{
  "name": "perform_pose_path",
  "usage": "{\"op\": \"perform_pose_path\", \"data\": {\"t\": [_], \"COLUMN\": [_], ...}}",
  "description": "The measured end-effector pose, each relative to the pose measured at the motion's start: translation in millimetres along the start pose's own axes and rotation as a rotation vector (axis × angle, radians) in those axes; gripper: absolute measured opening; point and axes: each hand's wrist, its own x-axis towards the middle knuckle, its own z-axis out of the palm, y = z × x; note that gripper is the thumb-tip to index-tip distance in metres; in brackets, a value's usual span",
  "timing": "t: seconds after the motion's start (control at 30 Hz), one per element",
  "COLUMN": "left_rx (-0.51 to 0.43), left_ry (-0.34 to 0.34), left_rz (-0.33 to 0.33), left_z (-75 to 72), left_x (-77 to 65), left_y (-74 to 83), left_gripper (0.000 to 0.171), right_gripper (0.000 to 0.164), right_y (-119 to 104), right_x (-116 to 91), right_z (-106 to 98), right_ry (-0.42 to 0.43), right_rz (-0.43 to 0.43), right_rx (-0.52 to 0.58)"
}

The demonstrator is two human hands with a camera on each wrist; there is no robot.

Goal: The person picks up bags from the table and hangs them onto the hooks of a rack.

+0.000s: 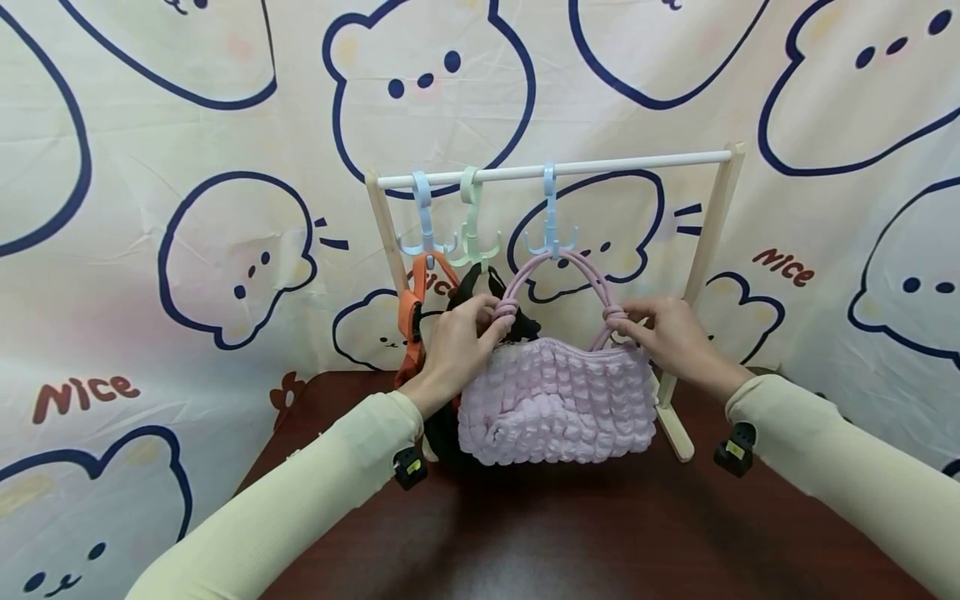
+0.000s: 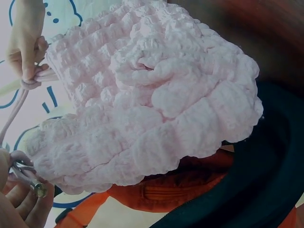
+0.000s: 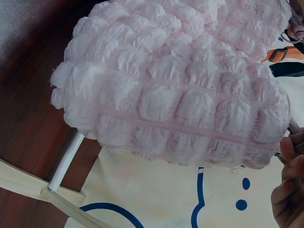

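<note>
A pink puffy quilted handbag [image 1: 558, 404] hangs by its looped handles [image 1: 592, 275] at the blue hook [image 1: 551, 217] on the right of the rail. My left hand [image 1: 461, 346] pinches the knot at the left base of the handles. On the other side, my right hand [image 1: 671, 337] pinches the right knot between thumb and fingers. In the left wrist view, the left hand [image 2: 23, 199] sits at the bag's corner beside a small metal ring. The right wrist view has the bag [image 3: 175, 90] filling most of it, with the right hand's fingers [image 3: 289, 185] at the edge.
A white rail [image 1: 637, 163] on a wooden stand [image 1: 712, 225] carries another blue hook [image 1: 423, 212] and a green hook [image 1: 471, 217]. An orange strap [image 1: 411, 317] and a black bag [image 1: 442, 437] hang left, partly behind the pink bag. Below lies a dark brown table [image 1: 525, 533].
</note>
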Motion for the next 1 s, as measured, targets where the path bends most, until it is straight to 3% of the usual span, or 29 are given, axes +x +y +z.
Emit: {"op": "perform_pose_path", "data": {"t": [1.0], "left_rx": [-0.011], "left_ry": [-0.022], "left_rz": [-0.022], "left_z": [15.6], "left_x": [-2.2], "left_y": [-0.5], "left_gripper": [0.025], "right_gripper": [0.027], "right_y": [2], "right_x": [0], "right_z": [9], "right_ry": [-0.042], "right_rz": [0.011], "right_rx": [-0.016]}}
